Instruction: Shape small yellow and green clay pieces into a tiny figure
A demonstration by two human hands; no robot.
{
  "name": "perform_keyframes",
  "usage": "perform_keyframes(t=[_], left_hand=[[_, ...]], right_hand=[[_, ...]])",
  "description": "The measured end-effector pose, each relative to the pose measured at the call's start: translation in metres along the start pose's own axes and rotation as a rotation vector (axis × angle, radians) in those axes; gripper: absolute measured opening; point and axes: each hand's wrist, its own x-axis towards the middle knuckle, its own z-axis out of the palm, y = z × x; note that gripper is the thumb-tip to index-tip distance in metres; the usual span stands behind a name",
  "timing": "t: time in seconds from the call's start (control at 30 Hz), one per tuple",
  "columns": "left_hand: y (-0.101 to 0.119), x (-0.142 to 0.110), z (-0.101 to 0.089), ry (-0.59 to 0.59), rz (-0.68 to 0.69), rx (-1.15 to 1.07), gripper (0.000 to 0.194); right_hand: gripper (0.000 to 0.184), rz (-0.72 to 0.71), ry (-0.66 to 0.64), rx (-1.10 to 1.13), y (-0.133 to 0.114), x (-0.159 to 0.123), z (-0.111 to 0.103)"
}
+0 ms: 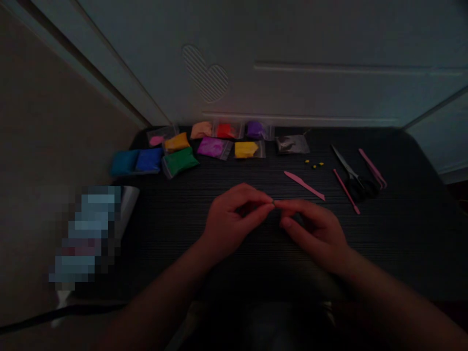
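My left hand [234, 214] is above the black table, thumb and forefinger pinched on a tiny dark piece [273, 201], probably modelling clay. Most of the piece is hidden by the fingertips. The forefinger of my right hand [318, 231] reaches out and touches that piece from the right. Its thumb stays apart from the forefinger, and nothing shows between them. Beyond my right hand lies a pink modelling knife [304, 185]. Several tiny yellow-and-dark pieces [314, 166] sit farther back.
Black-handled scissors [349, 168], a thin pink tool [346, 191] and pink hooked-tip tools [372, 168] lie at the right. Bags of coloured clay, among them a green bag [181, 161] and a yellow bag [246, 149], line the back left. A blurred-out device [86, 234] stands left.
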Motion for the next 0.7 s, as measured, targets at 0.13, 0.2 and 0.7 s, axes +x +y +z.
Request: perform_keyframes(t=[0.13, 0.2, 0.7], left_hand=[[0.0007, -0.0004, 0.0019, -0.034, -0.086, -0.049, 0.009], [0.0005, -0.0005, 0.0024, -0.064, -0.150, -0.098, 0.014], [-0.0014, 0.0032, 0.0000, -0.217, -0.295, -0.372, 0.011]], right_hand=[[0.021, 0.072, 0.039, 0.041, 0.0009, 0.0006, 0.0019], [0.017, 0.107, 0.057, 0.090, 0.0012, 0.0015, 0.0027], [0.006, 0.205, 0.005, 0.288, 0.0000, 0.0060, 0.0015]])
